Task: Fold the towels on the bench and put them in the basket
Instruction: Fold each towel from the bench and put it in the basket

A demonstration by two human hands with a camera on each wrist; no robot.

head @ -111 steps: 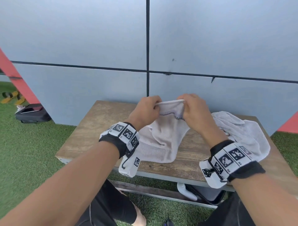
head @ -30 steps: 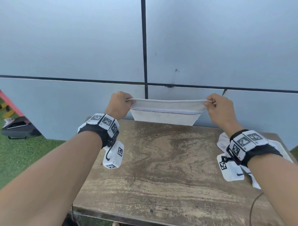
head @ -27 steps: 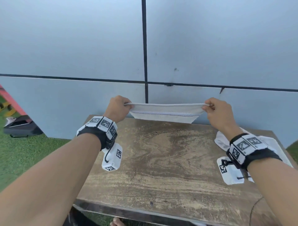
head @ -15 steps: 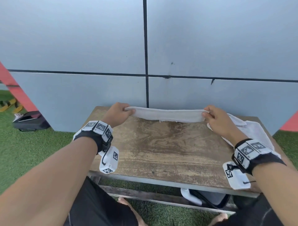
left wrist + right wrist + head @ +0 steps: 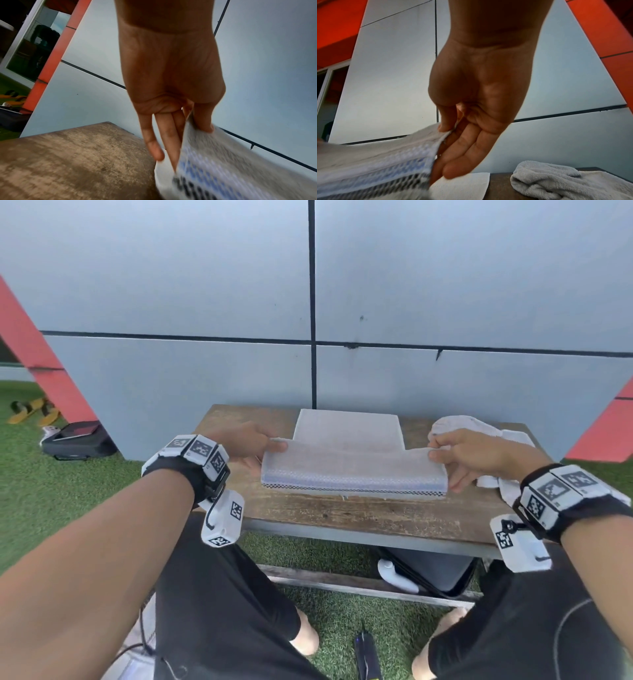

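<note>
A white towel (image 5: 349, 453) with a blue and black patterned border lies stretched across the wooden bench (image 5: 359, 515), its near end folded over toward me. My left hand (image 5: 255, 445) pinches the towel's left corner (image 5: 202, 142) between thumb and fingers. My right hand (image 5: 455, 455) pinches the right corner (image 5: 443, 135) the same way. A second white towel (image 5: 479, 429) lies crumpled at the bench's right end, behind my right hand; it shows as a rumpled heap (image 5: 556, 180) in the right wrist view. No basket shows.
A grey panelled wall (image 5: 308, 302) stands right behind the bench. Under the bench sits a dark case (image 5: 431, 573). A dark bag (image 5: 78, 440) and yellow sandals (image 5: 30, 410) lie on the green turf at left. My knees are close to the bench's front edge.
Both hands have drawn the towel's held edge from the back of the bench toward me, laying its far part flat on the wood and folding the near end over.
</note>
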